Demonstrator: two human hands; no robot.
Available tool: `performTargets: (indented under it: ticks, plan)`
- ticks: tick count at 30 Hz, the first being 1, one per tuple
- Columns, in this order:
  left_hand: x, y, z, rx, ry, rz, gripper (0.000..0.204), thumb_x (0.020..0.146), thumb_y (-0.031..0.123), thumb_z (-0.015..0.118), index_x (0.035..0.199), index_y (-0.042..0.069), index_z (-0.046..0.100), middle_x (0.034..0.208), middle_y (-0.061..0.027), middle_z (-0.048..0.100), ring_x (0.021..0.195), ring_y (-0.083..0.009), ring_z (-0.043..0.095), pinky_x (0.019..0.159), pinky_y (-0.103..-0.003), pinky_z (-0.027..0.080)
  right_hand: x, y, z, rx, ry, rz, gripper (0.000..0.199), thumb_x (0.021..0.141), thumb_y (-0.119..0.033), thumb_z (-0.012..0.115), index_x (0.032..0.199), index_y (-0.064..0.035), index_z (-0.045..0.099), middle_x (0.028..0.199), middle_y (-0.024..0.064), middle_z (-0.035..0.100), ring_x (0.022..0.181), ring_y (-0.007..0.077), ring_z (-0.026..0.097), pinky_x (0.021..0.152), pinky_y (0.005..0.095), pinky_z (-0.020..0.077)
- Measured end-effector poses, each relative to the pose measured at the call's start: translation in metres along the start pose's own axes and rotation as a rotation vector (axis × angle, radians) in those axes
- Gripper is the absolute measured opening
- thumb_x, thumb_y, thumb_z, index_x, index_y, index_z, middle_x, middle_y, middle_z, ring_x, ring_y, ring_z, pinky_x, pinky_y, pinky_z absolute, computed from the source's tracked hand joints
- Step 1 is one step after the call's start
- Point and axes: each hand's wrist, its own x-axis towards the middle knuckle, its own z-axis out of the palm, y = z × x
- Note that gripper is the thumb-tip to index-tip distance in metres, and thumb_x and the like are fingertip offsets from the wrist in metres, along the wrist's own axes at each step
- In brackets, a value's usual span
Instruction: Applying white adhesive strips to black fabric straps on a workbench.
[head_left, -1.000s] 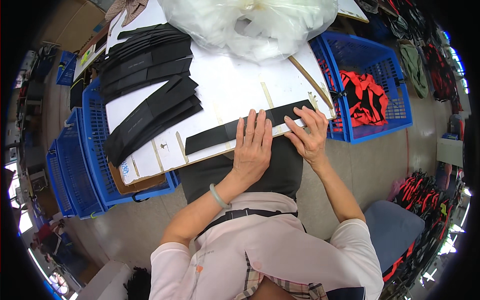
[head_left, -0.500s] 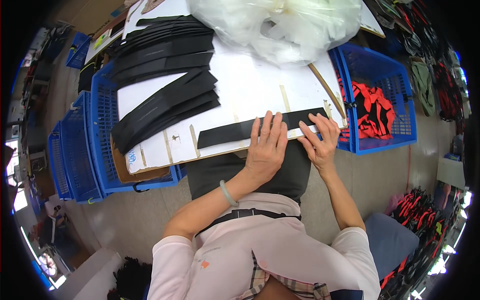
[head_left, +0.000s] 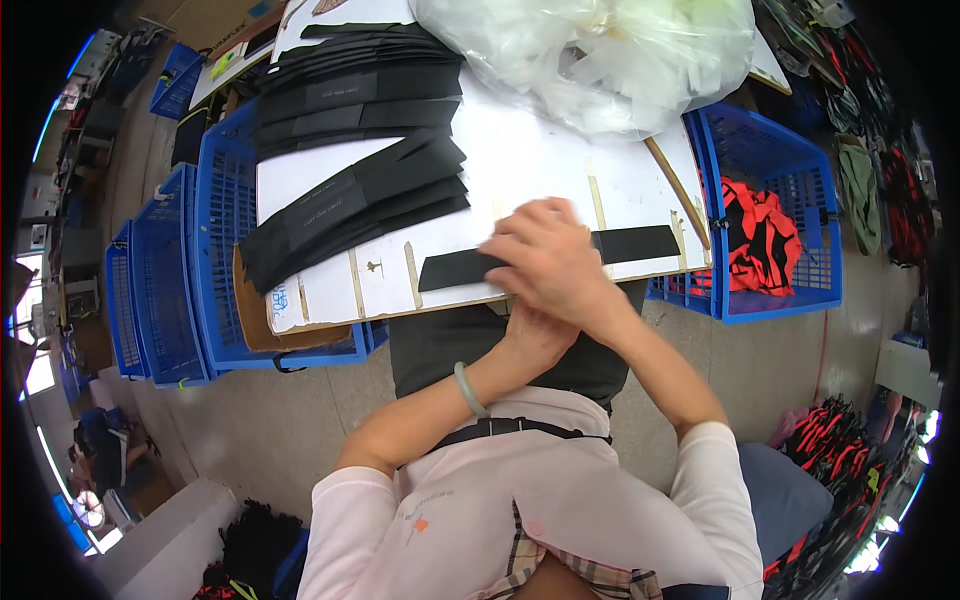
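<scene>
A flat black fabric strip (head_left: 640,245) lies along the near edge of the white board (head_left: 520,160). My right hand (head_left: 552,262) crosses over the middle of the strip, its loosely bent fingers apart and pointing left, somewhat blurred. Below it, at the board's edge, is my left hand (head_left: 540,335), with a pale bangle on the wrist. My right hand covers the left one's fingers, so what they do is hidden. Further left on the board lie a fanned stack of black strips (head_left: 350,200) and a larger pile of similar strips (head_left: 360,95) behind it.
A translucent plastic bag (head_left: 600,60) rests on the board's far side. A wooden stick (head_left: 680,195) lies along its right edge. Blue crates (head_left: 205,290) stand on the left; another blue crate (head_left: 775,308) at the right holds red and black pieces (head_left: 760,240).
My right hand has moved left from the strip's right end, across my left hand. My left hand has drawn back toward the board's edge. The view has shifted slightly.
</scene>
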Motion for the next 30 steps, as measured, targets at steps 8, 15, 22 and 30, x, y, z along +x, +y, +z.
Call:
performTargets:
  ticks: [8, 15, 22, 30]
  plan:
    - [0.007, -0.001, -0.006, 0.272, 0.079, 0.133, 0.044, 0.09, 0.015, 0.05, 0.132, 0.003, 0.046, 0.146, -0.0182, 0.042, 0.134, -0.0445, 0.037, 0.105, -0.057, 0.031, 0.035, 0.003, 0.045, 0.072, -0.298, 0.063, 0.021, 0.063, -0.014, 0.079, 0.077, -0.008, 0.064, 0.074, 0.0028, 0.063, 0.078, 0.0211, 0.058, 0.08, 0.0346, 0.0397]
    - [0.009, 0.002, -0.01, 0.268, 0.034, 0.135, 0.047, 0.088, 0.017, 0.051, 0.133, 0.002, 0.045, 0.149, -0.018, 0.037, 0.137, -0.0444, 0.034, 0.107, -0.056, 0.029, 0.036, 0.005, 0.047, 0.334, -0.2, 0.216, 0.016, 0.061, -0.012, 0.079, 0.063, -0.0076, 0.064, 0.062, 0.0017, 0.06, 0.07, 0.0194, 0.057, 0.077, 0.033, 0.0379]
    - [0.007, 0.008, -0.007, 0.111, -0.028, 0.055, 0.046, 0.09, 0.019, 0.049, 0.132, 0.001, 0.044, 0.152, -0.0206, 0.03, 0.139, -0.0472, 0.026, 0.109, -0.054, 0.03, 0.032, 0.008, 0.061, 0.268, -0.14, 0.191, 0.015, 0.056, -0.019, 0.079, 0.063, -0.0113, 0.067, 0.063, -0.0007, 0.063, 0.072, 0.0198, 0.06, 0.077, 0.0343, 0.041]
    - [0.01, 0.004, -0.006, 0.363, -0.009, 0.174, 0.048, 0.09, 0.019, 0.05, 0.133, 0.001, 0.042, 0.151, -0.0219, 0.032, 0.138, -0.0485, 0.029, 0.107, -0.057, 0.031, 0.033, 0.007, 0.063, 0.304, -0.161, 0.288, 0.016, 0.056, -0.019, 0.08, 0.063, -0.009, 0.07, 0.064, 0.0017, 0.065, 0.069, 0.0201, 0.058, 0.077, 0.0328, 0.0381]
